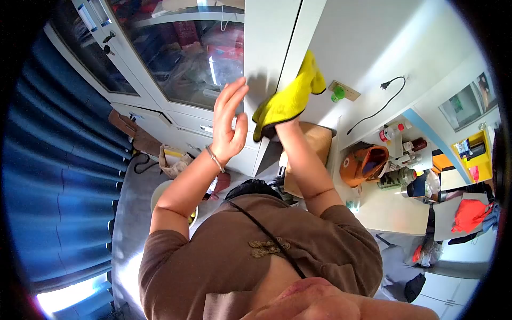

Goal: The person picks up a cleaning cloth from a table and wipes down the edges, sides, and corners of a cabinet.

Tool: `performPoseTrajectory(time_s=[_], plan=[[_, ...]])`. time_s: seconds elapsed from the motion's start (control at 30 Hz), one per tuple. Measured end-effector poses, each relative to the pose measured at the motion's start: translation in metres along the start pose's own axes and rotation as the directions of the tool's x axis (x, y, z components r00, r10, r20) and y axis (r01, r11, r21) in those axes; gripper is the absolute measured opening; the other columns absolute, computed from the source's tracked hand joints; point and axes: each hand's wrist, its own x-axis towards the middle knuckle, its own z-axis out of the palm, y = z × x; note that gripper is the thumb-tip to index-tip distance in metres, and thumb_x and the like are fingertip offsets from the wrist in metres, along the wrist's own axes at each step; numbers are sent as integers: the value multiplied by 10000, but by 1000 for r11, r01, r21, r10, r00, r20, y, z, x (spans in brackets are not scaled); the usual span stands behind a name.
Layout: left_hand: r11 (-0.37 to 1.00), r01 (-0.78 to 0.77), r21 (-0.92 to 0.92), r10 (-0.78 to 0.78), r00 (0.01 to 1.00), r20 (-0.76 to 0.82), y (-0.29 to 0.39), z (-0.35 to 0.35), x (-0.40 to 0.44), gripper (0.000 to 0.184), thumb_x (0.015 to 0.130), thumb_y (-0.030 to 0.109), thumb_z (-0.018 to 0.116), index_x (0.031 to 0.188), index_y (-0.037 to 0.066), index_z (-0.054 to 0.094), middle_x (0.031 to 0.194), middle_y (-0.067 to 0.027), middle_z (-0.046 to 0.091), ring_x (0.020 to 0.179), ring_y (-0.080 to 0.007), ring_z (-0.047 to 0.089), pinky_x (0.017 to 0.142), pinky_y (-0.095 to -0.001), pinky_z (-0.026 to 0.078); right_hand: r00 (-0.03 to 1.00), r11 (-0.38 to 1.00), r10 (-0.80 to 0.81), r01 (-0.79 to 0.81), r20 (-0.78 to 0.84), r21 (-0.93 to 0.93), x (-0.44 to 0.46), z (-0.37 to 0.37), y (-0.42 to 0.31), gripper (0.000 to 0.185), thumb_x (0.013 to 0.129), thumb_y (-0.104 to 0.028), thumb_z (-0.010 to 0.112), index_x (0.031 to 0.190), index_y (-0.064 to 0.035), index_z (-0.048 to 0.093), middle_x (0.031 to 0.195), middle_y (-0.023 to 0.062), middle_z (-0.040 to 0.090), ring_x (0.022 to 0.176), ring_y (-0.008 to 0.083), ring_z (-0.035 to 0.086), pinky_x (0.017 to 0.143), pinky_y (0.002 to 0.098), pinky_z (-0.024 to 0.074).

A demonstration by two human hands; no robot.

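My left hand (230, 127), with a bracelet at the wrist, is raised in front of the white cabinet. Its fingers are stretched out and it holds nothing. To its right, a bright yellow cloth (290, 104) with a black hem covers my right hand up to the wrist (288, 128). The fingers of that hand are hidden under the cloth, which bunches around it. The cloth is up by the edge of the white cabinet panel (269, 45), its upper end reaching over toward the wall; whether it touches the panel is unclear.
A glass cabinet door (186, 58) shows packed goods. On the wall is a socket plate (349, 92) with a green plug, and a black cord (389, 101) hangs nearby. An orange bag (362, 165) and several bottles stand on the right desk. Blue curtains (64, 176) hang left.
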Motion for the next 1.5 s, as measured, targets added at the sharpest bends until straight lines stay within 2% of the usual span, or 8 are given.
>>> performPoseTrajectory(time_s=[0.13, 0.33, 0.7, 0.9, 1.03, 1.2, 1.3, 1.5], plan=[[997, 46, 64, -51, 995, 85, -13, -22, -43, 524, 738, -62, 445, 1255, 11, 487, 1295, -175, 499, 1230, -348, 451, 1085, -522, 239, 982, 976, -184, 186, 34, -112, 38, 1, -12, 338, 879, -196, 542, 1128, 26, 485, 1024, 161, 545, 961, 277, 507, 844, 355, 409], [954, 192, 228, -242, 946, 216, -39, -62, -125, 543, 736, -85, 449, 1267, 25, 479, 1264, -163, 515, 1199, -339, 470, 1078, -527, 253, 990, 940, 129, -139, 50, 310, 60, -13, -64, 281, 843, -158, 578, 1044, 17, 492, 910, 150, 529, 874, 290, 498, 813, 361, 408], [756, 355, 549, -578, 756, 307, -87, -131, -310, 572, 765, -41, 450, 1330, 41, 414, 1219, -213, 510, 1102, -405, 484, 1006, -481, 357, 997, 976, -15, 30, 71, -215, -53, 5, 18, 300, 850, -159, 567, 1073, 22, 483, 945, 154, 529, 904, 295, 496, 830, 365, 403], [362, 522, 772, -920, 68, 386, -161, -177, -501, 492, 798, 90, 485, 1287, 33, 464, 1242, -247, 500, 1127, -407, 491, 946, -448, 421, 992, 941, -126, 124, 15, -316, -14, 4, 22, 309, 853, -160, 562, 1086, 25, 479, 960, 156, 529, 918, 298, 494, 838, 367, 401], [692, -14, 722, -686, -328, 650, -122, -185, -497, 394, 809, 144, 494, 1178, 25, 563, 1132, -236, 585, 1055, -401, 549, 901, -441, 456, 977, 958, -212, 203, -22, -201, 40, -3, -22, 367, 876, -168, 545, 1167, 30, 441, 1051, 158, 517, 997, 280, 481, 882, 355, 390], [429, 336, 839, -812, -265, 521, -133, -192, -542, 375, 808, 152, 497, 1152, 25, 578, 1102, -234, 597, 1034, -400, 559, 888, -443, 462, 999, 991, 25, -28, 21, 128, 43, -1, -38, 374, 861, -170, 565, 1165, 16, 452, 1041, 135, 535, 974, 275, 507, 873, 358, 408], [368, 437, 821, -843, -215, 493, -140, -185, -551, 365, 808, 157, 499, 1137, 26, 587, 1085, -232, 605, 1021, -399, 566, 881, -445, 465, 960, 927, -280, 267, -11, -262, 28, -4, -28, 358, 818, -163, 594, 1111, 8, 478, 1007, 146, 541, 929, 311, 515, 833, 373, 421], [334, 542, 771, -869, -140, 475, -155, -166, -543, 345, 807, 166, 503, 1106, 27, 605, 1049, -230, 619, 996, -398, 579, 866, -447, 472, 995, 977, -83, 92, 52, -191, -19, -1, -17, 354, 789, -180, 608, 1073, -3, 495, 984, 163, 535, 908, 343, 507, 803, 396, 417]])
